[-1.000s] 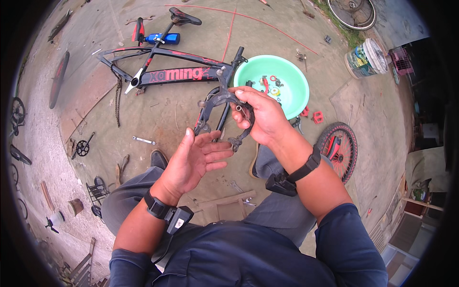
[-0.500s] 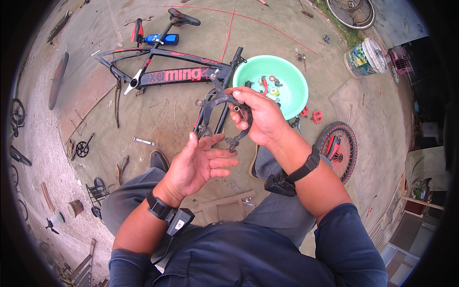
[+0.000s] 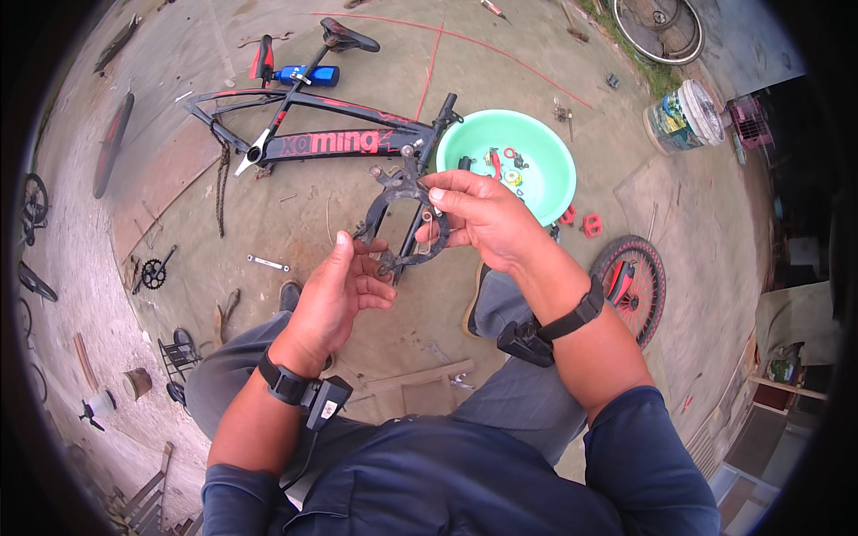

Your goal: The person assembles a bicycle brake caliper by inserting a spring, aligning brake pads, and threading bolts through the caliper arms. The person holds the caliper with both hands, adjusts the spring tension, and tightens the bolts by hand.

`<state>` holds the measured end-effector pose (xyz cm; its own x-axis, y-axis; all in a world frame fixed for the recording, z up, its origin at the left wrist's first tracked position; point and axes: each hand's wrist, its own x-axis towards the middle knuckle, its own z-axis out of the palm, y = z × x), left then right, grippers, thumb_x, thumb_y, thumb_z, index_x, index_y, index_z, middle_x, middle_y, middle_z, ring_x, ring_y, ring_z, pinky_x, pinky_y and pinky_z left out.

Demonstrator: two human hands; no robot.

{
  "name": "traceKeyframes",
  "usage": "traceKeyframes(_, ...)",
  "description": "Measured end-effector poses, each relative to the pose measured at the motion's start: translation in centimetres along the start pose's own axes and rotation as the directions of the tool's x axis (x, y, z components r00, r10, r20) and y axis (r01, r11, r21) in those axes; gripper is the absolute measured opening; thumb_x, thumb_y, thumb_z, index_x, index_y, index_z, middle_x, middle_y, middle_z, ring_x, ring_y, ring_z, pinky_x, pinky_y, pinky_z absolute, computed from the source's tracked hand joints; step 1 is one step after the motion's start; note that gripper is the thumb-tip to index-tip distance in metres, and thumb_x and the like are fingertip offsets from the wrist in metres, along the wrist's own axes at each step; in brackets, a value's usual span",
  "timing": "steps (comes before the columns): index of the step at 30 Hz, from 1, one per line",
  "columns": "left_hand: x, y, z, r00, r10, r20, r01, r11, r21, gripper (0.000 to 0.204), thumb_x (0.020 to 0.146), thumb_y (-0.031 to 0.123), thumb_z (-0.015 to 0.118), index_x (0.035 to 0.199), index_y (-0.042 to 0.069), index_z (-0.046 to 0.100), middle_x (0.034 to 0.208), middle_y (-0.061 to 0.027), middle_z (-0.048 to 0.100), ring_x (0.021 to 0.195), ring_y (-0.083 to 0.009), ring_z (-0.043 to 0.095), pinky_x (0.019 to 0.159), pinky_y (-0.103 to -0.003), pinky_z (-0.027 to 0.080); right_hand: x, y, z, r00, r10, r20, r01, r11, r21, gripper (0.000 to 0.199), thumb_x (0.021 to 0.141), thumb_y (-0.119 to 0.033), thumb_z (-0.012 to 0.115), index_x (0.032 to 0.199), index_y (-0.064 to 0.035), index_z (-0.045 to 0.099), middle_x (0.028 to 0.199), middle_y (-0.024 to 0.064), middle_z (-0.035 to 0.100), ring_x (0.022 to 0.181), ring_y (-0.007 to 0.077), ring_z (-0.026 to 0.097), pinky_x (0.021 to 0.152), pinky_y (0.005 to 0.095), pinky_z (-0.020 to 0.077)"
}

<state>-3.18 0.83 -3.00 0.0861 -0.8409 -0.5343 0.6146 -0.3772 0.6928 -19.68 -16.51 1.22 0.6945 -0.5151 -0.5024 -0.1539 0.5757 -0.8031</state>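
My right hand grips a dark, horseshoe-shaped bicycle brake caliper between thumb and fingers, above the ground in front of me. My left hand is open just below it, palm turned inward, fingers apart beside the caliper's lower ends. Whether those fingertips touch the metal I cannot tell. Behind the caliper lies a black bicycle frame with red markings, its fork partly hidden by the caliper and my right hand.
A mint-green basin with small parts stands right of the frame. Red pedals and a small red-rimmed wheel lie farther right. A wrench and crankset lie left. A paint bucket stands at the far right.
The caliper has turned and shifted slightly left and down in my right hand. My left hand has moved left, its fingers now more curled beside the caliper's lower ends.
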Motion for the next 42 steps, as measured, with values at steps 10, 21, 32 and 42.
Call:
traceKeyframes(10,-1.7,1.1,0.1,0.951,0.283,-0.128,-0.222,0.908,0.355,0.06,0.102,0.054,0.043,0.122,0.0,0.057,0.098,-0.0127,0.067,0.081,-0.0181,0.068,0.073,-0.029,0.054,-2.6,1.2,1.3,0.992,-0.055,0.11,0.052,0.998,0.03,0.038,0.102,-0.02,0.055,0.132,0.0021,0.052,0.1,0.008,0.065,0.089,0.0231,0.071,0.078,0.0387,0.0586)
traceKeyframes(21,-10.6,-3.6,3.6,0.906,0.395,-0.151,-0.302,0.855,0.421,0.049,0.104,0.048,0.045,0.114,0.001,0.057,0.102,-0.0123,0.066,0.084,-0.0191,0.069,0.073,-0.029,0.053,-12.9,6.1,3.4,0.993,-0.033,0.111,0.031,0.999,0.014,0.036,0.102,-0.022,0.049,0.126,0.0026,0.056,0.101,0.0093,0.064,0.086,0.0231,0.071,0.074,0.0347,0.0595)
traceKeyframes(32,-15.5,-7.1,6.3,0.882,0.45,-0.138,-0.35,0.824,0.445,0.047,0.104,0.047,0.045,0.113,0.002,0.056,0.102,-0.0124,0.066,0.083,-0.0191,0.069,0.071,-0.028,0.052,-19.9,10.1,4.0,0.989,-0.021,0.148,0.029,0.998,-0.05,0.037,0.102,-0.026,0.055,0.126,0.0017,0.058,0.102,0.0067,0.066,0.089,0.0164,0.069,0.071,0.0294,0.059)
traceKeyframes(42,-17.9,-7.1,5.4,0.912,0.406,-0.063,-0.377,0.889,0.261,0.049,0.104,0.047,0.045,0.119,0.001,0.057,0.107,-0.0145,0.066,0.091,-0.0211,0.069,0.077,-0.03,0.052,-21.8,10.3,4.8,0.984,-0.077,0.159,0.076,0.997,0.013,0.037,0.101,-0.026,0.057,0.124,0.0032,0.058,0.102,0.012,0.069,0.085,0.018,0.071,0.067,0.0265,0.0591)
